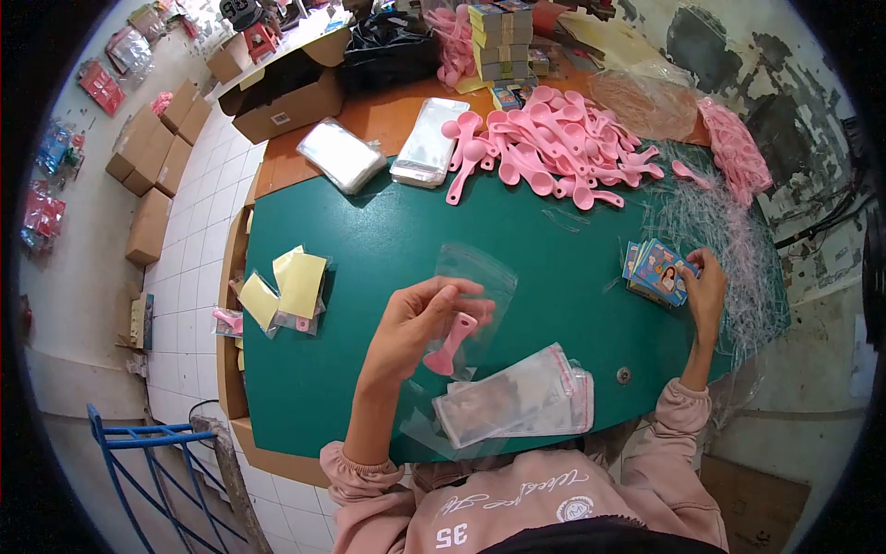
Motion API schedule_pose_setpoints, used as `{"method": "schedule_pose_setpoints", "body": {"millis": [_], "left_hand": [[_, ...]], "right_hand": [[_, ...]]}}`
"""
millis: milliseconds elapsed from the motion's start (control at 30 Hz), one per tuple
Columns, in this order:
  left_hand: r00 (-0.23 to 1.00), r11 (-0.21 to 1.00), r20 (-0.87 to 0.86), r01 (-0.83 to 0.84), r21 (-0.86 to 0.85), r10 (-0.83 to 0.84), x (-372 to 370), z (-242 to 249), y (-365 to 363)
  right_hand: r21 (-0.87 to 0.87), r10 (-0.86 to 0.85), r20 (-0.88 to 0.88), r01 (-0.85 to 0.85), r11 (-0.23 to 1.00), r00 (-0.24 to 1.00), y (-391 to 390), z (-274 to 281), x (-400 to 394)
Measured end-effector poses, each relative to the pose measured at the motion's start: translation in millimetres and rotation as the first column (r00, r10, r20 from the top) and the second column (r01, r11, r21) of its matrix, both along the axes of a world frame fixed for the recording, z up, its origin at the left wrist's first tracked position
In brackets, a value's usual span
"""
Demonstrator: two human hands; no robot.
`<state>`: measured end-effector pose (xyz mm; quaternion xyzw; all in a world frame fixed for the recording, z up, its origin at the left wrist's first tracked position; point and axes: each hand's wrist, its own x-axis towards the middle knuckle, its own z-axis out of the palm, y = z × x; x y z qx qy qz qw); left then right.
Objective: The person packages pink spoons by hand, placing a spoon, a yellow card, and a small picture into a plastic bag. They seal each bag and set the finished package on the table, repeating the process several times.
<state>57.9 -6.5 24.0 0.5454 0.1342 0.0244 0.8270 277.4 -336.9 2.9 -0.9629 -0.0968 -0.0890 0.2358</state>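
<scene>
My left hand (pixel 426 319) holds a clear plastic bag (pixel 480 277) over the green table, with its fingers curled together. A pink spoon (pixel 449 346) lies in or against the bag, just beside the fingers. At the right, my right hand (pixel 705 282) has its fingertips on the edge of a stack of blue printed cards (pixel 660 272). Near the front edge of the table lies a pile of clear bags (pixel 521 397). Several pink spoons (pixel 554 138) are heaped at the back. Packed bags with yellow cards (pixel 301 286) rest at the left.
Two stacks of clear bags (pixel 341 155) (pixel 428 138) stand at the back. Tall card stacks (pixel 501 42) and an open cardboard box (pixel 286 92) are behind. Plastic strands (pixel 729 249) cover the right side. A blue metal frame (pixel 152 439) stands at lower left.
</scene>
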Motion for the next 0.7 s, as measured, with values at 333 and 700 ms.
{"method": "schedule_pose_setpoints", "body": {"millis": [333,700], "left_hand": [[0.993,0.984,0.057,0.095,0.149,-0.105,-3.2,10.6,-4.2],[0.984,0.954,0.005,0.171,0.246,-0.178,3.9,11.0,-15.3]], "right_hand": [[0.001,0.09,0.284,-0.094,0.996,0.955,23.0,38.1,-22.0],[0.535,0.675,0.101,-0.612,0.583,0.731,124.0,92.5,-90.5]]}}
